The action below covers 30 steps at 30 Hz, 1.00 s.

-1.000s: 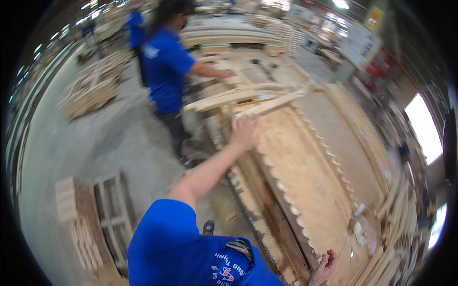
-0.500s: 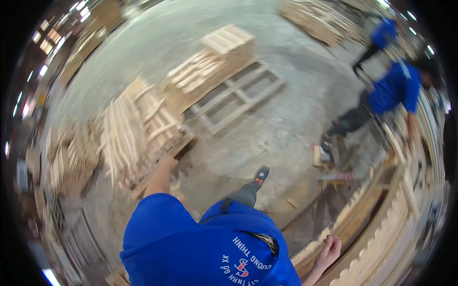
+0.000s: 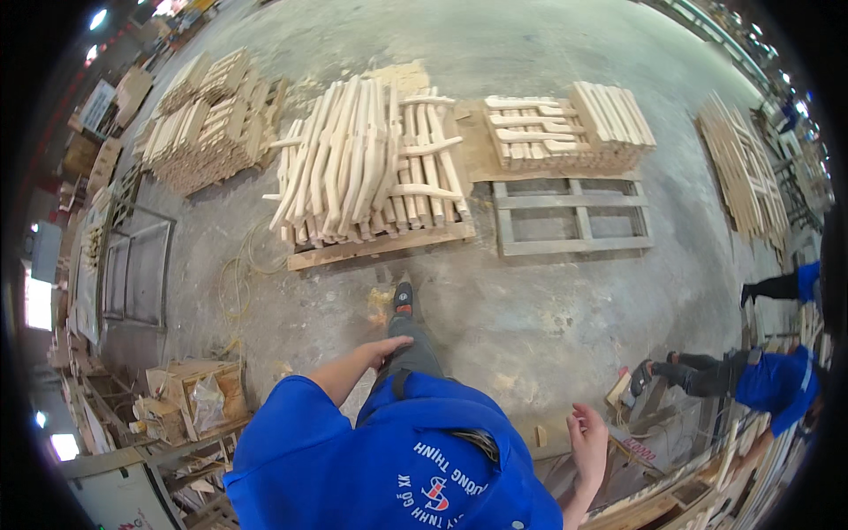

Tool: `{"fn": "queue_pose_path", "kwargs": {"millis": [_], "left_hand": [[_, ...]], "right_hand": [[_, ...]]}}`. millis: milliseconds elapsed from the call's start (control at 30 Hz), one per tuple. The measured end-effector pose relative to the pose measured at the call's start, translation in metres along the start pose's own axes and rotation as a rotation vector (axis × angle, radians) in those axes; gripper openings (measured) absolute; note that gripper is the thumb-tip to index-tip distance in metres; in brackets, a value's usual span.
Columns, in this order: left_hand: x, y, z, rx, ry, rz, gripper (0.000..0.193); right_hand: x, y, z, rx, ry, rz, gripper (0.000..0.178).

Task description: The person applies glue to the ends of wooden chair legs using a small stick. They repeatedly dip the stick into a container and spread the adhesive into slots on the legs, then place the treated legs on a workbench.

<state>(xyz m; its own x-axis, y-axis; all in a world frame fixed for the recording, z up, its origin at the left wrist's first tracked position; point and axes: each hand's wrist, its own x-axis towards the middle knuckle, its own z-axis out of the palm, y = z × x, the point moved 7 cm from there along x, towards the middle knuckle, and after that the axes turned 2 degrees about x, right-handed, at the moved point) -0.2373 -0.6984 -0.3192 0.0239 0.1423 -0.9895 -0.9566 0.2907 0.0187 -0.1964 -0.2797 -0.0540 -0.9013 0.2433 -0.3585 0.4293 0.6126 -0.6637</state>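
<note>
Left hand: the left hand (image 3: 391,348) is on the near side of the landmark, the stack of pale, curved wooden pieces (image 3: 353,163). Its grip lies over the grey trouser leg (image 3: 420,355), fingers close together; how far open it is, whether it touches the cloth or holds anything, I cannot tell.
Right hand: the right hand (image 3: 588,444), to the near right of the stack, has its grip loosely open, fingers part-curled, with nothing visible in it.
Curved stack: on a low wooden pallet (image 3: 384,247), well apart from both hands, several pieces lying crosswise over its right part.
Changed view: half a second ago the stack stood far to the left, with the left hand overlapping its edge in view; now the stack is straight ahead and the hand shows over the leg. The wooden tabletop (image 3: 654,511) has slid to the lower right corner.
Edges: right of the stack, a grey slatted pallet (image 3: 581,216) lies before a neat pile of pale wooden slats (image 3: 565,146); left of it is a dark metal frame (image 3: 163,274).
Room: grey concrete floor (image 3: 530,318) spreads from the stack's near edge toward a blue-shirted co-worker (image 3: 773,384) at its near right; a thin yellowish hose (image 3: 238,283) loops at its near left.
</note>
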Motion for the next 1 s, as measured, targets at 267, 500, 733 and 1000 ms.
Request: {"fn": "queue_pose_path", "kwargs": {"millis": [267, 500, 733, 1000], "left_hand": [[0.006, 0.156, -0.121, -0.048, -0.012, 0.506, 0.051], [-0.019, 0.28, -0.289, 0.245, 0.678, 0.796, 0.046], [0.004, 0.265, -0.4, 0.161, 0.862, 0.51, 0.046], [0.04, 0.259, -0.401, 0.074, 0.852, 0.443, 0.051]], "right_hand": [[0.133, -0.111, 0.135, -0.095, -0.238, 0.005, 0.027], [0.217, -0.213, 0.263, -0.053, -0.617, -0.111, 0.029], [0.318, -0.23, 0.365, -0.167, -0.782, -0.239, 0.028], [0.434, -0.232, 0.463, 0.126, -0.815, -0.11, 0.025]]}}
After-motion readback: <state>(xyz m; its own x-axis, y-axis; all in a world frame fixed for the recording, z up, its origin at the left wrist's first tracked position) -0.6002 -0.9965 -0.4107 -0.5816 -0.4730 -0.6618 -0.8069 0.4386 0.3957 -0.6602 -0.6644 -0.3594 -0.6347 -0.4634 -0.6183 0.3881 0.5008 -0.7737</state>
